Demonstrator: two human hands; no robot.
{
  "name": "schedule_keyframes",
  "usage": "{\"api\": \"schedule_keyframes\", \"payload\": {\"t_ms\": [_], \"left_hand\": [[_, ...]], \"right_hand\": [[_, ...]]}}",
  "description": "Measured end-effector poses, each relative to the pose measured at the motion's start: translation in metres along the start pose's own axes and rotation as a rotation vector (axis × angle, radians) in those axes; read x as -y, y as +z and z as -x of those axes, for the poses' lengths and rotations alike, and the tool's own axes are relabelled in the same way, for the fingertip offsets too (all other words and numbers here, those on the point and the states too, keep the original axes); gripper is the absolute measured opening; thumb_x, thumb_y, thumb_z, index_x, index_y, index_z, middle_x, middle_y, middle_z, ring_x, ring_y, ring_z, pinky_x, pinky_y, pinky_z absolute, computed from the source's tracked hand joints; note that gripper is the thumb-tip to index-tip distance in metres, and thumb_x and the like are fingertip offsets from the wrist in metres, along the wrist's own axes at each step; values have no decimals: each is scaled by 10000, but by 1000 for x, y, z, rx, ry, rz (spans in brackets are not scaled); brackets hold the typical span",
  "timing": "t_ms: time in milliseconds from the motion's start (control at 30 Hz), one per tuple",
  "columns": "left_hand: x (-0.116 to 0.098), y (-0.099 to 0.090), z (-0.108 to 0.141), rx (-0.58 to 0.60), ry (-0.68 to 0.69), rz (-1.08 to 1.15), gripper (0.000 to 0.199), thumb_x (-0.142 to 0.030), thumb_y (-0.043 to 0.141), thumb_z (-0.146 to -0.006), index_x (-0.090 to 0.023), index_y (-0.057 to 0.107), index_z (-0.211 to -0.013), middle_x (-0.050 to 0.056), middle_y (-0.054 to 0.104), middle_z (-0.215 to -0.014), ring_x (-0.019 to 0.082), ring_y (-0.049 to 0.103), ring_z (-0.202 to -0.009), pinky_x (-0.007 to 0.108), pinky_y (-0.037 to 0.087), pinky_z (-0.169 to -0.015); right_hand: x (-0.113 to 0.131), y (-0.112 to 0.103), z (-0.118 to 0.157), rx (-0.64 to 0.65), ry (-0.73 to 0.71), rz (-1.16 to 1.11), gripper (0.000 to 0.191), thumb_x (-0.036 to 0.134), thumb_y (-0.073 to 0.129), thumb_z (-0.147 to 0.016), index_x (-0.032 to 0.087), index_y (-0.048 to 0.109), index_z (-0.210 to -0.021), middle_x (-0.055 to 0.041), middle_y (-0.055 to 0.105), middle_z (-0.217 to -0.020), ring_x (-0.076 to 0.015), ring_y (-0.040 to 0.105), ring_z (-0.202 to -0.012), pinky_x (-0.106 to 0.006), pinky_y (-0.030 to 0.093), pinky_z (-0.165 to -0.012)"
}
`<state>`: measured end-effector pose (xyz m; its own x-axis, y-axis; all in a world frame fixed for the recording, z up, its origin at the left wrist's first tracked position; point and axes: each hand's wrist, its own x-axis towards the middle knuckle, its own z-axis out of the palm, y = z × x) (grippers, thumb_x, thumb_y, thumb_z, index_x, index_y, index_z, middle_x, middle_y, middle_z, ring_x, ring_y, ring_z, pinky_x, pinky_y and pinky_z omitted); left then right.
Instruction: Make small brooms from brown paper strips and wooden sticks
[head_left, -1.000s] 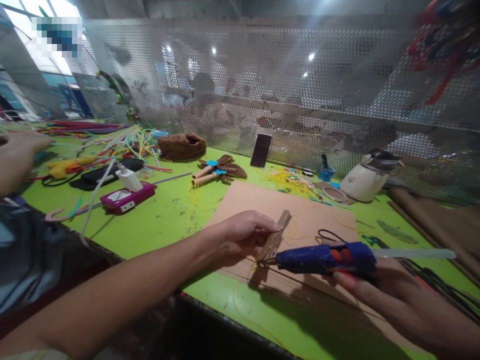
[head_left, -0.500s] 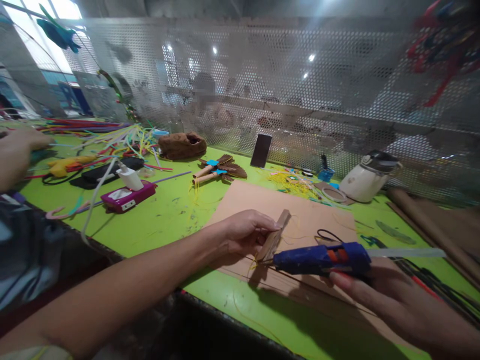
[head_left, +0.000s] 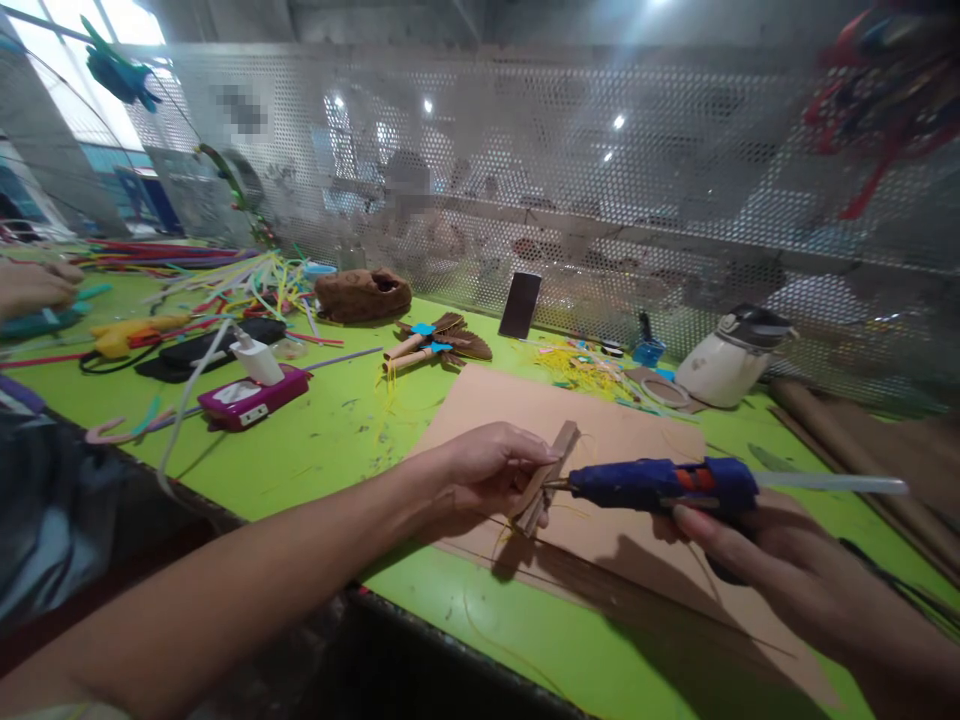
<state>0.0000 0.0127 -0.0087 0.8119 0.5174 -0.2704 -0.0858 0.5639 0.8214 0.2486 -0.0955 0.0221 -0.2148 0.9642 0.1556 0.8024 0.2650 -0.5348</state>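
Observation:
My left hand [head_left: 499, 465] is closed on a narrow folded brown cardboard strip [head_left: 566, 440], held at a slant above a sheet of tan card [head_left: 487, 400]. Yellow string shows at the strip's lower end. In my right hand [head_left: 780, 560] is a blue hot glue gun [head_left: 637, 484], with a clear glue stick [head_left: 832, 483] jutting from its back. The gun's metal nozzle meets the strip near its middle, just beside my left fingers. I cannot tell whether fresh glue lies there.
On the green table [head_left: 337, 420] stand a purple power strip [head_left: 255, 396], a brown pouch [head_left: 364, 295], paper figures [head_left: 435, 343], a phone [head_left: 520, 305] and a white kettle-like container [head_left: 731, 360]. Another person's hand [head_left: 37, 287] works at far left. Brown paper [head_left: 885, 470] lies at right.
My right hand has moved the glue gun up and right, its nozzle going from the strip's lower end to its middle. My left hand stays nearly still. The other person's hand has shifted left.

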Motion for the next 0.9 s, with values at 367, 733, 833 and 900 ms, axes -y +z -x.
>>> {"api": "schedule_keyframes", "payload": {"t_ms": [367,733,833,900], "left_hand": [[-1,2,1,-26,30,30,156,-181,602,-735,-113,531,-614,6,542,-522,106,494,-460,271,446,-527],[-2,2,1,-31,21,13,160,-192,617,-712,-118,527,-603,2,527,-510,116,500,-446,264,431,-497],[-3,3,1,-44,19,32,174,-178,635,-712,-117,522,-595,-10,509,-503,93,465,-437,236,399,-488],[-3,4,1,-43,23,34,169,-165,627,-721,-115,523,-597,-9,511,-506,90,460,-439,235,399,-492]], "right_hand": [[12,-2,1,63,-155,93,328,425,482,-859,230,726,-958,-65,734,-936,-239,687,-856,-282,561,-745],[12,5,2,-11,-105,54,328,450,499,-841,234,738,-904,-53,741,-895,-235,689,-812,-278,564,-727],[27,4,0,51,-190,30,334,425,477,-857,230,732,-950,-57,743,-900,-229,696,-773,-255,571,-676],[28,3,-1,68,-208,11,345,426,463,-865,226,734,-938,-59,744,-886,-220,696,-743,-244,570,-649]]}}
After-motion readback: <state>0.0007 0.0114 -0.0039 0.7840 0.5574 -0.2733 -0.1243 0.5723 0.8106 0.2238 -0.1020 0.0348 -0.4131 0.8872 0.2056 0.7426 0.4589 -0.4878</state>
